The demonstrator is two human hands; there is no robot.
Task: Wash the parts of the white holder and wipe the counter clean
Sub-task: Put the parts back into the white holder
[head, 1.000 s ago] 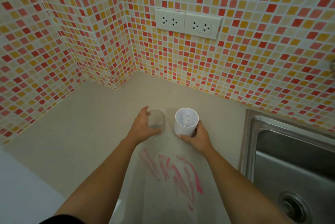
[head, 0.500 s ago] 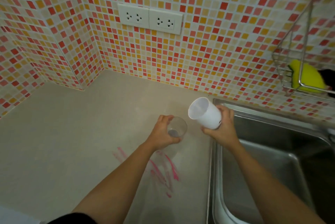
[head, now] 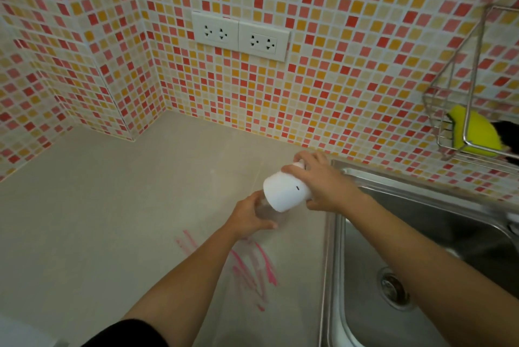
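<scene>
My right hand (head: 323, 183) grips the white holder cup (head: 285, 192), tipped over so its open end points down and left. Its mouth sits over the clear inner cup (head: 266, 210), which my left hand (head: 248, 217) holds from the left. Most of the clear cup is hidden by the white cup and my fingers. Both are held above the beige counter (head: 112, 206), just left of the sink's edge. Pink scribble marks (head: 250, 265) stain the counter below my left forearm.
A steel sink (head: 421, 262) with a drain (head: 393, 287) lies to the right. A wire rack (head: 463, 121) on the tiled wall holds a yellow sponge (head: 474, 136). Two double sockets (head: 241, 36) sit on the back wall. The walls meet in a corner at left.
Both hands have risen from the counter and moved toward the sink. The white cup has been tipped from upright to mouth-down over the clear cup.
</scene>
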